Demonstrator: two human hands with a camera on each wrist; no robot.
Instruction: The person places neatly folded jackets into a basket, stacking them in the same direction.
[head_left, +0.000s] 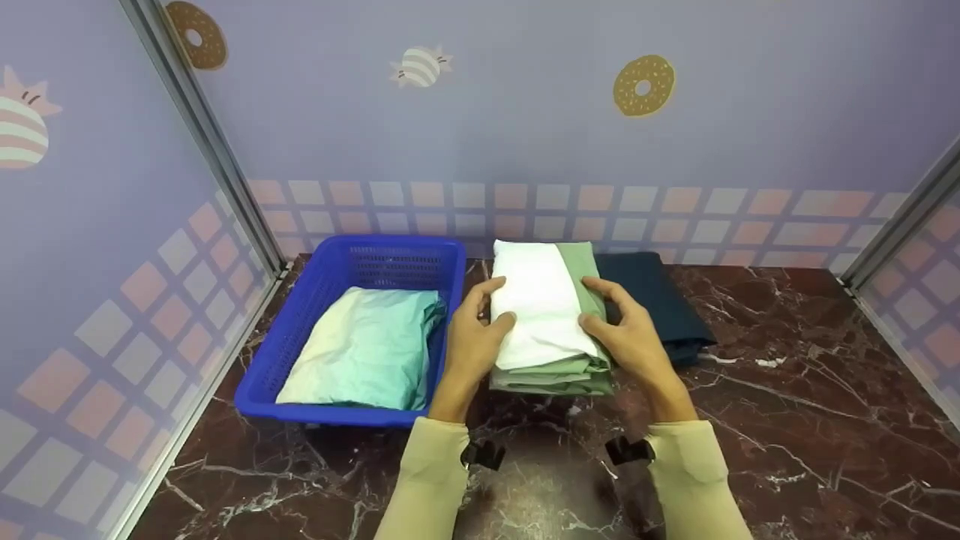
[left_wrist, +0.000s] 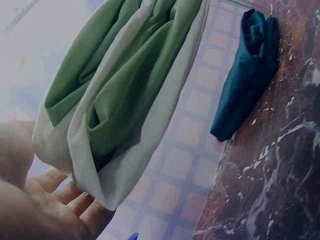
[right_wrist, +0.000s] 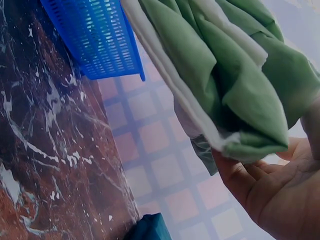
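Between the two hands is a folded white-and-green cloth (head_left: pixel 536 300), a thick rectangular bundle raised off the table. My left hand (head_left: pixel 472 337) grips its left side, thumb on the top face. On the opposite side my right hand (head_left: pixel 634 334) holds it the same way, thumb over the green strip. Both wrist views show fingers curled beneath the bundle, with loose green and white layers (left_wrist: pixel 125 90) showing at its near end. Just behind and right of it, a folded dark blue cloth (head_left: pixel 652 300) lies on the table, partly covered in the head view.
A blue plastic basket (head_left: pixel 259 375) stands left of the hands, holding a folded pale aqua cloth (head_left: pixel 367 349). The dark red marbled table (head_left: pixel 810 420) meets patterned wall panels (head_left: pixel 525 135) at the back and both sides.
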